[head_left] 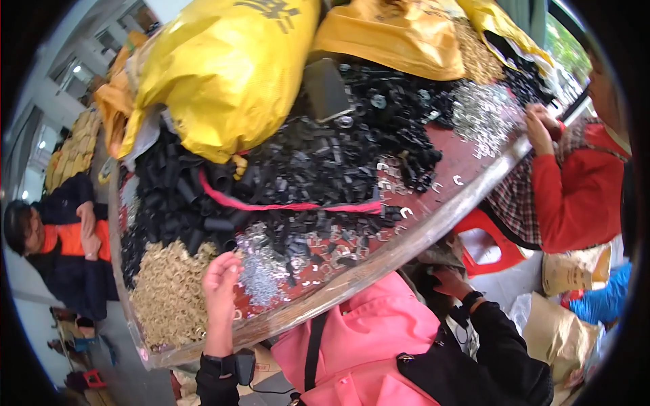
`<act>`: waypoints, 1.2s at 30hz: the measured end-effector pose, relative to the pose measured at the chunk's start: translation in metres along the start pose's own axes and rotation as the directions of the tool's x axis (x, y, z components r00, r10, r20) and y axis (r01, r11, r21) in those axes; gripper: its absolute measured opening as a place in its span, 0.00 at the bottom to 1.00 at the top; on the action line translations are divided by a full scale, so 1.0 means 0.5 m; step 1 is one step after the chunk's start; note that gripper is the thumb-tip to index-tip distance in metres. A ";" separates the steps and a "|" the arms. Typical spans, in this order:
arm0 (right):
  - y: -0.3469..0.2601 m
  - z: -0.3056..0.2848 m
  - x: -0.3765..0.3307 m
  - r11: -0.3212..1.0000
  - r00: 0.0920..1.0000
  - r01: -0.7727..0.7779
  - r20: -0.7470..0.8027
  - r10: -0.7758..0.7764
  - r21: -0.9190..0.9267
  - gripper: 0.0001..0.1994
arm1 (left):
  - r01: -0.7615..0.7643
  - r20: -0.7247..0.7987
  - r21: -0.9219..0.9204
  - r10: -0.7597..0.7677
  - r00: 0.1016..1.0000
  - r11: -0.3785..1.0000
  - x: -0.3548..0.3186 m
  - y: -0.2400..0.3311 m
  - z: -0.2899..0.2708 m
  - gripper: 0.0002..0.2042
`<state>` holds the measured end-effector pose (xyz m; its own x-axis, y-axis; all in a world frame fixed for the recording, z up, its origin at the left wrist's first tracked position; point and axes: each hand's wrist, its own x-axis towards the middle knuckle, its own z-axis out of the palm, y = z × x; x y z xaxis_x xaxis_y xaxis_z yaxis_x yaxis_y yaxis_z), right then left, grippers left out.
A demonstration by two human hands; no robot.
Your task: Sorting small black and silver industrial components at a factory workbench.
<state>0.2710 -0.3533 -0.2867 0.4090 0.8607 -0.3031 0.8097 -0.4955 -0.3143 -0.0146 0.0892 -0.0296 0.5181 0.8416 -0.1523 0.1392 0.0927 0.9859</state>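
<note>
Tan rings (166,291), matte and curved, heaped at the table's (352,274) near left corner. Silver bits (263,277), small and shiny, just right of them. Black tubes (176,183), smooth and hollow, behind. Left hand (222,279) above, between rings and bits: fingers curled toward thumb; cannot tell whether they clamp anything. Right hand (449,281) below the wooden edge, fingers bent, grip unclear.

Table (443,155), near-left corner: small tan curved pieces (169,291) are looking matt, rough | left edge: short black plastic tubes (184,189) are showing smooth, dull | near edge: clear plastic film (379,260) is gleaming, creased; small silvery metal pieces (263,274) are glinting | toward far edge: bulging yellow plastic sack (223,74) is shining, wrinkled
</note>
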 end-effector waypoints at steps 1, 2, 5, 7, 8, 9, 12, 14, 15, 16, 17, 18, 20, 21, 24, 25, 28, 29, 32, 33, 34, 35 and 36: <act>0.015 0.007 -0.010 1.000 0.998 -0.028 0.063 0.027 0.002 0.22 | -0.015 -0.027 0.029 0.016 1.000 0.999 0.006 -0.002 -0.007 0.13; 0.032 0.014 -0.005 0.998 0.991 -0.056 0.126 0.055 -0.002 0.23 | -0.027 -0.066 0.036 0.030 0.997 0.999 0.014 -0.006 -0.013 0.13; 0.040 -0.046 0.007 0.977 0.991 0.131 -0.005 -0.132 0.166 0.22 | -0.130 -0.161 0.009 0.130 0.978 0.992 0.041 -0.033 -0.043 0.14; -0.001 -0.154 0.021 0.823 0.972 -0.124 0.234 -0.011 0.554 0.16 | -0.163 -0.197 0.274 0.221 0.955 0.948 0.058 -0.041 -0.060 0.14; -0.024 -0.209 0.029 0.828 0.972 -0.112 0.235 -0.025 0.550 0.16 | -0.162 -0.213 0.274 0.224 0.951 0.948 0.058 -0.032 -0.060 0.14; -0.054 -0.264 0.042 0.808 0.973 -0.052 0.212 -0.091 0.587 0.14 | -0.201 -0.192 0.424 0.304 0.933 0.883 0.058 -0.020 -0.055 0.14; -0.151 -0.384 0.084 0.757 0.966 0.058 0.155 -0.208 0.650 0.12 | -0.263 -0.108 0.677 0.445 0.889 0.688 0.056 0.011 -0.055 0.14; -0.214 -0.429 0.106 0.734 0.942 0.212 0.064 -0.328 0.646 0.11 | -0.271 -0.036 0.824 0.524 0.851 0.497 0.057 0.017 -0.073 0.14; -0.245 -0.450 0.116 0.715 0.923 0.285 0.020 -0.385 0.638 0.11 | -0.269 0.008 0.881 0.555 0.832 0.390 0.056 0.021 -0.074 0.14; -0.283 -0.474 0.126 0.721 0.924 0.281 0.026 -0.382 0.633 0.11 | -0.268 0.004 0.877 0.552 0.834 0.399 0.047 0.027 -0.070 0.14; -0.319 -0.497 0.132 0.735 0.898 0.288 0.094 -0.430 0.614 0.11 | -0.310 0.011 0.815 0.523 0.852 0.489 0.041 0.035 -0.058 0.14; -0.344 -0.513 0.138 0.747 0.867 0.294 0.162 -0.471 0.595 0.12 | -0.346 0.025 0.742 0.493 0.870 0.574 0.035 0.045 -0.041 0.13; -0.368 -0.515 0.156 0.727 0.861 0.255 0.193 -0.471 0.637 0.12 | -0.384 0.050 0.646 0.465 0.884 0.660 0.028 0.066 0.000 0.13; -0.370 -0.509 0.163 0.693 0.845 0.223 0.218 -0.488 0.686 0.12 | -0.503 0.243 0.604 0.458 0.855 0.619 0.033 0.075 0.046 0.12; -0.365 -0.504 0.164 0.694 0.847 0.206 0.230 -0.480 0.690 0.12 | -0.691 0.515 0.484 0.463 0.721 0.537 0.068 0.111 0.192 0.10; -0.360 -0.500 0.160 0.686 0.842 0.200 0.235 -0.486 0.700 0.12 | -0.735 0.524 0.461 0.515 0.678 0.498 0.091 0.110 0.238 0.11; -0.359 -0.486 0.158 0.667 0.842 0.180 0.237 -0.485 0.723 0.13 | -0.811 0.534 0.420 0.613 0.583 0.406 0.149 0.085 0.355 0.11; -0.359 -0.486 0.161 0.654 0.838 0.175 0.238 -0.491 0.736 0.13 | -0.842 0.537 0.404 0.653 0.534 0.357 0.164 0.078 0.389 0.12; -0.356 -0.485 0.173 0.607 0.801 0.123 0.283 -0.528 0.785 0.15 | -0.783 0.538 0.559 0.599 0.593 0.274 0.192 0.063 0.482 0.12; -0.354 -0.487 0.175 0.581 0.779 0.089 0.306 -0.547 0.809 0.15 | -0.784 0.536 0.557 0.602 0.592 0.274 0.197 0.061 0.508 0.12; -0.349 -0.487 0.176 0.578 0.778 0.085 0.308 -0.547 0.812 0.15 | -0.752 0.565 0.614 0.532 0.631 0.239 0.199 0.059 0.535 0.12; -0.344 -0.488 0.179 0.556 0.772 0.085 0.298 -0.561 0.827 0.16 | -0.717 0.584 0.669 0.456 0.671 0.198 0.203 0.055 0.554 0.12; -0.342 -0.488 0.184 0.533 0.764 0.086 0.288 -0.577 0.842 0.16 | -0.678 0.592 0.719 0.377 0.712 0.151 0.209 0.049 0.563 0.12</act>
<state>0.2730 -0.1610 -0.0412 -0.2761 0.9101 -0.3090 0.1125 -0.2887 -0.9508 0.2806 0.0298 -0.0407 0.9211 0.3193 0.2227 0.2768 -0.9394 0.2022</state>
